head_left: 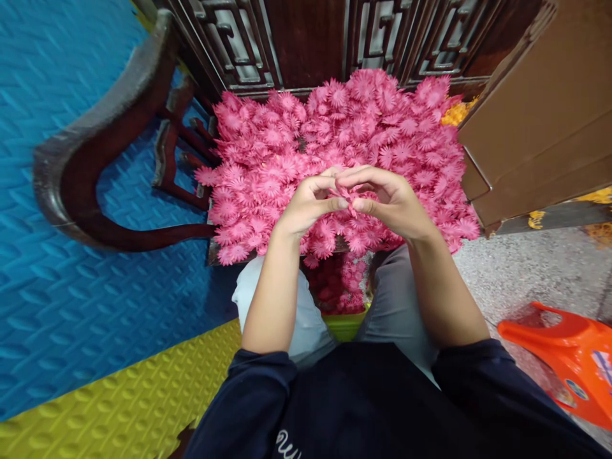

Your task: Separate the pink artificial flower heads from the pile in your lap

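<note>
Both my hands meet above a wide heap of pink artificial flower heads [272, 185]. My left hand [308, 203] has its thumb and fingers closed round a pink flower piece [351, 199]. From the other side my right hand [387, 197] pinches the same piece, its thumb below and its fingers curved over the top. Most of the piece is hidden by my fingers. Below, between my knees, more pink flower heads [352, 280] lie in a yellow-green container [345, 326].
The heap rests on a dark wooden seat with a curved armrest [95, 153] at the left. Dark carved panels [310, 44] stand behind. A brown cardboard box [540, 121] stands at the right, near yellow flowers [456, 113]. An orange plastic stool [568, 357] is at lower right.
</note>
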{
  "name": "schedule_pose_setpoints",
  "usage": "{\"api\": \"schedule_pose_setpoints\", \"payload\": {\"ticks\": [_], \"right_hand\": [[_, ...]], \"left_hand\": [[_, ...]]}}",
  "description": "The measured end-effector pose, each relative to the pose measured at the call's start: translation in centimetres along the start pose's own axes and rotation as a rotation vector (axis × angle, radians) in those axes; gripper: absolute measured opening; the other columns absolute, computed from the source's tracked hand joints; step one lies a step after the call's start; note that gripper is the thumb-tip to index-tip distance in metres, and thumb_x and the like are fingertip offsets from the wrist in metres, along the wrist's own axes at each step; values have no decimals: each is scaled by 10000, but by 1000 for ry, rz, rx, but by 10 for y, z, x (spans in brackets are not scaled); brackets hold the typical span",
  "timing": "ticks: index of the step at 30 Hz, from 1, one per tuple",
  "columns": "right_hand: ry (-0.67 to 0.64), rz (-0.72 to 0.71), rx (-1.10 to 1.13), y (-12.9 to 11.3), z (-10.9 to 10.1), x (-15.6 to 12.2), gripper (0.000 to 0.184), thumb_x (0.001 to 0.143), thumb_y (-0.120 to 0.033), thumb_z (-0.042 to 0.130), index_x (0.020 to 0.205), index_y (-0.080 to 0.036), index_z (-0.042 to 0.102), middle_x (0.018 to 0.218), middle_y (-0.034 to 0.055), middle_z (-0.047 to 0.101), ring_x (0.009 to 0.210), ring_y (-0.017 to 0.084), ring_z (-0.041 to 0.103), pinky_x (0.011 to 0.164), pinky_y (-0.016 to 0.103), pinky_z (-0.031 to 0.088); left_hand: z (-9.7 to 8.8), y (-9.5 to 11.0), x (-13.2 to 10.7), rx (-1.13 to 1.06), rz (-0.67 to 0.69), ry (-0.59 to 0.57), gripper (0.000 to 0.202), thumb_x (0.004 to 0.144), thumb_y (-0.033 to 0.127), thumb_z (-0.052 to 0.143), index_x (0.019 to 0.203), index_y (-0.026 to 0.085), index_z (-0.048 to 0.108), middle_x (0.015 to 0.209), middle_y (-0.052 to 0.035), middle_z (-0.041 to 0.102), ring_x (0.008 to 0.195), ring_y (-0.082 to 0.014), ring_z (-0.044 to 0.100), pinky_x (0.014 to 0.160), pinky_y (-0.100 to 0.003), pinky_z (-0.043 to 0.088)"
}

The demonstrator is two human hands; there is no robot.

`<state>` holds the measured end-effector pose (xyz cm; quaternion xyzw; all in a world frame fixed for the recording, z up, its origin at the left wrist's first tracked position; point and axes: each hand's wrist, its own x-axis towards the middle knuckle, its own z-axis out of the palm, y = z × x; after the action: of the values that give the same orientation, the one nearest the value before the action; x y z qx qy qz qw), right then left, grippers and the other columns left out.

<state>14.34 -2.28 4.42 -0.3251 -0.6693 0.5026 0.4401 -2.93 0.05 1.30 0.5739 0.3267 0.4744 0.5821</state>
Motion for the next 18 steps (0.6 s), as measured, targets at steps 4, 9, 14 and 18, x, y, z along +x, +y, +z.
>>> {"api": "schedule_pose_setpoints", "payload": {"ticks": [4,9,14,18], "right_hand": [[-16,-32,-18,-1,0,-1,280,670,-453,770,873,-265,727,1072,26,679,1101,182,600,1008,377,437],[6,-15,-29,1,1,1,335,662,-504,757,838,-235,667,1008,21,658,1025,165,595,944,343,455],[37,6,4,5,3,3,415,639,-537,760,805,-202,578,849,-3,581,852,129,543,805,275,448],[-4,73,82,5,5,3,431,655,-534,753,794,-187,538,771,-19,520,726,98,479,689,238,411]], "left_hand": [[-1,0,-1,15,28,-21,492,385,590,844,505,180,601,768,-16,601,900,-215,594,915,-438,457],[1,0,1,46,57,12,503,419,636,817,522,185,619,745,-15,566,827,-181,564,861,-387,456],[2,3,2,73,110,35,481,476,619,808,540,179,625,704,-5,523,736,-143,522,773,-341,444],[2,4,2,66,101,73,486,454,600,826,541,170,617,726,3,510,741,-127,499,781,-314,435]]}}
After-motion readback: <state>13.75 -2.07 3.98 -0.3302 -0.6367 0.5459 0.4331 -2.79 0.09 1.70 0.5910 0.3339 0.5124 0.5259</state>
